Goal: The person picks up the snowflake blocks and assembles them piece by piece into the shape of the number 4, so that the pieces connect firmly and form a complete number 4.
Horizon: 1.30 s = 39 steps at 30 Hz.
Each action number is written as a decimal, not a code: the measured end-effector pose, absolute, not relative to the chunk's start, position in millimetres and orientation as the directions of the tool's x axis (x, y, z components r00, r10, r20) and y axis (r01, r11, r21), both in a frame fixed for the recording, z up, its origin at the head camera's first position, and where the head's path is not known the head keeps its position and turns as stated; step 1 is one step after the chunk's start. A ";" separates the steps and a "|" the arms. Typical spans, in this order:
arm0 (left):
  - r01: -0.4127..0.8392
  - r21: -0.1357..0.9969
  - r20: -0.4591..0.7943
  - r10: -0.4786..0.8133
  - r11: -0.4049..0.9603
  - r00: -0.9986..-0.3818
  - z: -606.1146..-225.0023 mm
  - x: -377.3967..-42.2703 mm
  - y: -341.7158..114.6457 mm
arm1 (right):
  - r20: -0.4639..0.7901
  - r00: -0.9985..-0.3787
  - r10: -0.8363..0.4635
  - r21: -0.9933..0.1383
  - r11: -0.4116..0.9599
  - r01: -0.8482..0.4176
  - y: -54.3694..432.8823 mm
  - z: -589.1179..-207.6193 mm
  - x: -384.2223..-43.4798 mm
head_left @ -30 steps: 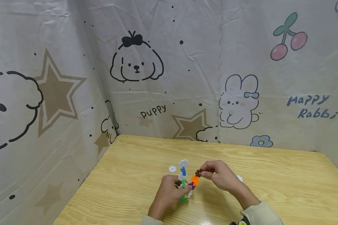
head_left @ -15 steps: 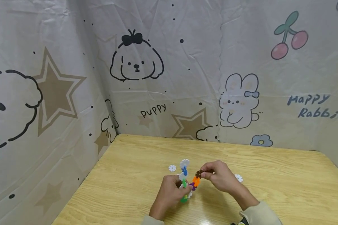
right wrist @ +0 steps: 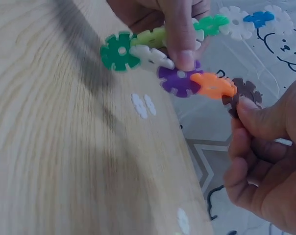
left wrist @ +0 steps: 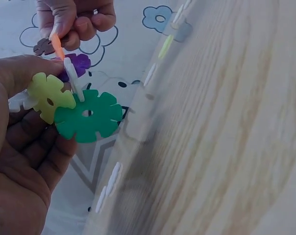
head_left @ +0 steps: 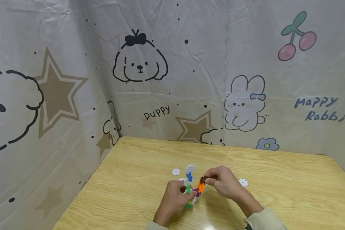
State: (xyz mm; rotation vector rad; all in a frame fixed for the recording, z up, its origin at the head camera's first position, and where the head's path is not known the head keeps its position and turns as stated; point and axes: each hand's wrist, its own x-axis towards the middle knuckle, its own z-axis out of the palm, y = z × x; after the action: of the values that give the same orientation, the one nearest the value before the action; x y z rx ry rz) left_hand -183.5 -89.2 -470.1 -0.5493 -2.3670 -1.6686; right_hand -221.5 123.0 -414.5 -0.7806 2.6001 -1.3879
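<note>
A chain of slotted plastic snowflake discs bends in a V between my hands, held just above the table. My left hand (head_left: 172, 196) grips it near the bend, thumb on the purple disc (right wrist: 180, 82). Close by are the dark green disc (left wrist: 89, 116) and the yellow-green disc (left wrist: 49, 95). One arm of the chain rises through green, white and blue discs (head_left: 189, 176) to a white disc (head_left: 190, 169). On the other arm, the orange disc (right wrist: 214, 85) follows the purple one. My right hand (head_left: 225, 182) pinches a brown disc (right wrist: 243, 95) against the orange disc's end.
Loose white discs lie on the wooden table (head_left: 118, 188): one white disc (head_left: 176, 172) behind the left hand, another white disc (head_left: 243, 182) right of the right hand. A yellow-green disc (left wrist: 165, 46) shows among white ones. A printed cloth (head_left: 161, 95) hangs behind the table.
Both hands and the chain have shifted slightly down and to the right in the head view. The brown disc stays pinched at the orange disc; the right-hand loose white disc shows more fully.
</note>
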 end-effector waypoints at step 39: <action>0.316 0.914 0.278 0.172 0.254 -0.945 -445.2 -188.3 -90.7 | 0.214 -0.790 -0.575 -0.782 0.384 -0.491 122.2 -406.3 -220.2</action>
State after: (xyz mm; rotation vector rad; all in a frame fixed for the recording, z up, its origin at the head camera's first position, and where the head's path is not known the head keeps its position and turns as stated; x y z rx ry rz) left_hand -188.3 -90.7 -445.2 -0.4673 -2.3894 -1.7873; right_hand -220.2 122.2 -406.3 -0.9792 2.5346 -1.3824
